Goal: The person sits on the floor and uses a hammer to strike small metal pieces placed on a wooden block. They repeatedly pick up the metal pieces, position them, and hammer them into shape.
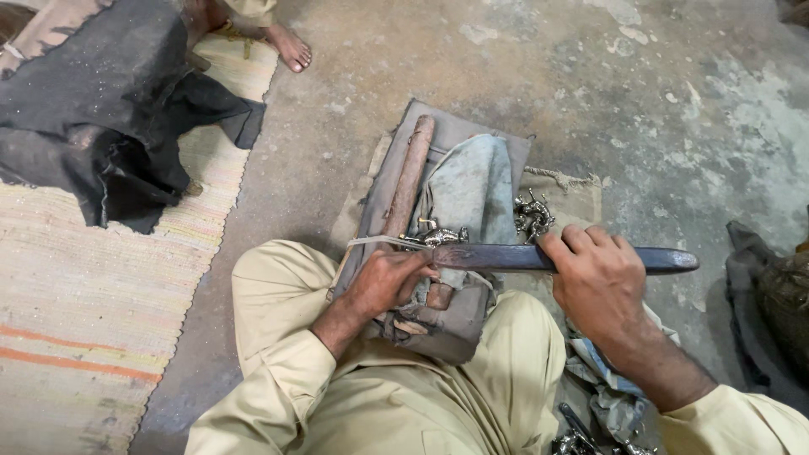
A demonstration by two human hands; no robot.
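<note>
I sit on the floor in khaki clothes with a grey cloth pad (pixel 459 181) between my knees. My right hand (pixel 594 274) grips a long dark metal file (pixel 506 257) that lies level across the pad. My left hand (pixel 388 282) pinches a small shiny metal fitting (pixel 438 237) under the file's left end, pressing it against a worn wooden stick (pixel 409 177) that lies along the pad. A small heap of similar metal fittings (pixel 533 216) lies on the cloth just beyond the file.
A striped woven mat (pixel 93 286) covers the floor at left, with a dark cloth (pixel 101 109) heaped on it. Another person's bare foot (pixel 289 46) shows at the top. More metal pieces (pixel 581 438) and rags lie by my right knee. A dark bundle (pixel 779 295) sits at right.
</note>
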